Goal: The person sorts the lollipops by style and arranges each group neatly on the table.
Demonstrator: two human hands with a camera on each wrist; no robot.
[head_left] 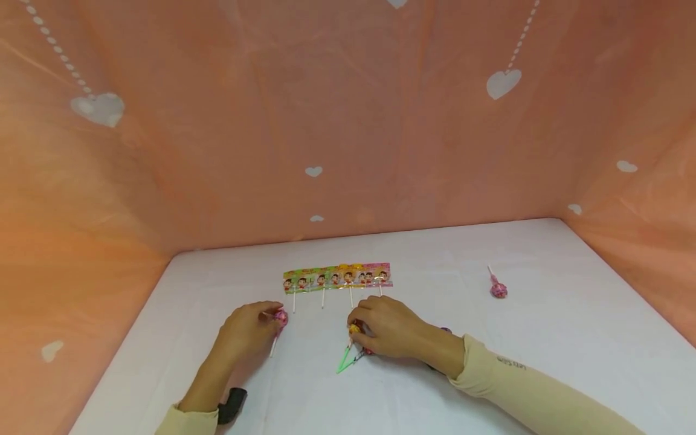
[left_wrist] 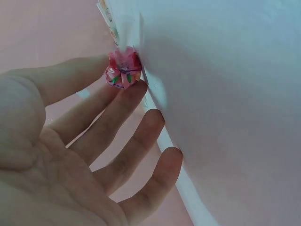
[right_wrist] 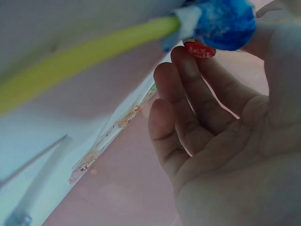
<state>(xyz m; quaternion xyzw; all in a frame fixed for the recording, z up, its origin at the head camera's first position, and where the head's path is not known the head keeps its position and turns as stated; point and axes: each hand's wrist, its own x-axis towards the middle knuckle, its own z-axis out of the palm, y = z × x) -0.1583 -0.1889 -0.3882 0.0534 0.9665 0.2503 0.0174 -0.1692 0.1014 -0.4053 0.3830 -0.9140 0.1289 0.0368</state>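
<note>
My left hand (head_left: 246, 335) pinches a pink-wrapped lollipop (head_left: 281, 317) by its head, thumb on one side and a fingertip on the other. Its white stick slants down toward the near side. To the right, my right hand (head_left: 387, 329) holds a yellow-wrapped lollipop (head_left: 354, 329) on a green stick between thumb and fingers. Under that hand, a second green stick (head_left: 348, 366) crosses near the first. A red wrapper (right_wrist: 201, 50) shows at the fingertips in the right wrist view. Close to that camera is a blue-wrapped lollipop (right_wrist: 225, 23) with a yellow-green stick.
A strip of joined lollipop packets (head_left: 337, 278), green to pink with white sticks, lies beyond both hands. Another pink lollipop (head_left: 498, 290) lies far right. A purple wrapper (head_left: 446, 330) peeks from behind my right wrist. Orange cloth (head_left: 348, 121) with hearts surrounds the white table (head_left: 544, 338).
</note>
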